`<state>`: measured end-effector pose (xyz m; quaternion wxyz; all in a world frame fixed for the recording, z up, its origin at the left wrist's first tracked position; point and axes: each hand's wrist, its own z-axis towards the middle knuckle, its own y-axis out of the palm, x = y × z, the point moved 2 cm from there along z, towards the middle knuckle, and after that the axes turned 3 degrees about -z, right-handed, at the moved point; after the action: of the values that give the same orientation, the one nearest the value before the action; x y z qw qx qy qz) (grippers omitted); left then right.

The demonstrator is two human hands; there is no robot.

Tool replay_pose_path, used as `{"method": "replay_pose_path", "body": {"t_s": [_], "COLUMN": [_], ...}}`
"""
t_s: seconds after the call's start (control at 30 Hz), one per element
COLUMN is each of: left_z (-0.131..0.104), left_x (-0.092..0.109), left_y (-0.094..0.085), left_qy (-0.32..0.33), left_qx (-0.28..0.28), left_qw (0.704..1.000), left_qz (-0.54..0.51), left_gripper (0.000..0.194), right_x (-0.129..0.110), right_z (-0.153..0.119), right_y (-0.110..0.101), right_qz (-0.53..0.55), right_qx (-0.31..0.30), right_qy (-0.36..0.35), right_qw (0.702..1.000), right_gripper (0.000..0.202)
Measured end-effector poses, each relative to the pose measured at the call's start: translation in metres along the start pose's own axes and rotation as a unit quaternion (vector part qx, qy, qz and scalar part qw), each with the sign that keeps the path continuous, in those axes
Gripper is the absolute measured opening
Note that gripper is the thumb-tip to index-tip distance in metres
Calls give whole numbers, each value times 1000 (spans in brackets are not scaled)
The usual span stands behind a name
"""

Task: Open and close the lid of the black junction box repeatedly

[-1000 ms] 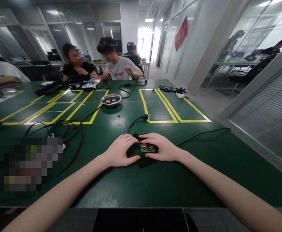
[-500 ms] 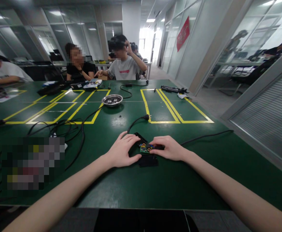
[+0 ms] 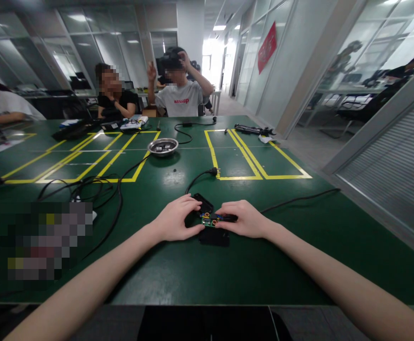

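A small green circuit board with copper-wound coils lies between my hands, low over the table. My right hand is closed in a pinch at its right end, where a black cable also meets it. At the left end, my left hand curves round the board, thumb at the lower edge and fingertips by the upper side. One black plastic casing half sits just behind the board, touching or close to my left fingertips. The other casing half lies flat in front. My fingers partly cover the board's ends.
A black plug and cord lie beyond my hands, and another cord runs right. A metal bowl holds small metal parts. Tangled cables lie left beside a blurred-out item. Co-workers sit across the green table.
My left thumb has come closer to the board's lower edge. The rear casing half shows more and looks turned slightly. Across the table, a co-worker has raised a hand.
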<state>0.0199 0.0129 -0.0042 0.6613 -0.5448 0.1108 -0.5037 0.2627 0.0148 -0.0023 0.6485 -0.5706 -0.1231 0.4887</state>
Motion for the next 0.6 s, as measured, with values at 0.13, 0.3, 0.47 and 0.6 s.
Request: {"method": "replay_pose_path", "body": {"t_s": [0.13, 0.3, 0.47, 0.6], "left_z": [0, 1, 2, 3], "left_x": [-1, 0, 6, 9], "left_y": [0, 4, 5, 0], "left_qy": [16, 19, 7, -8], "left_qx": [-3, -4, 8, 50], "left_qw": [1000, 1000, 998, 996], "left_qz": [-2, -18, -69, -71], "left_gripper": [46, 49, 52, 39], "right_x": [0, 3, 7, 5], "right_z": [0, 2, 4, 4], "right_y": [1, 5, 9, 8], "right_qz": [-2, -20, -28, 0], "right_qx": [0, 6, 22, 30], "right_qy": [2, 13, 30, 47], "right_qw": [1000, 1000, 999, 998], "right_gripper": [30, 26, 23, 26]}}
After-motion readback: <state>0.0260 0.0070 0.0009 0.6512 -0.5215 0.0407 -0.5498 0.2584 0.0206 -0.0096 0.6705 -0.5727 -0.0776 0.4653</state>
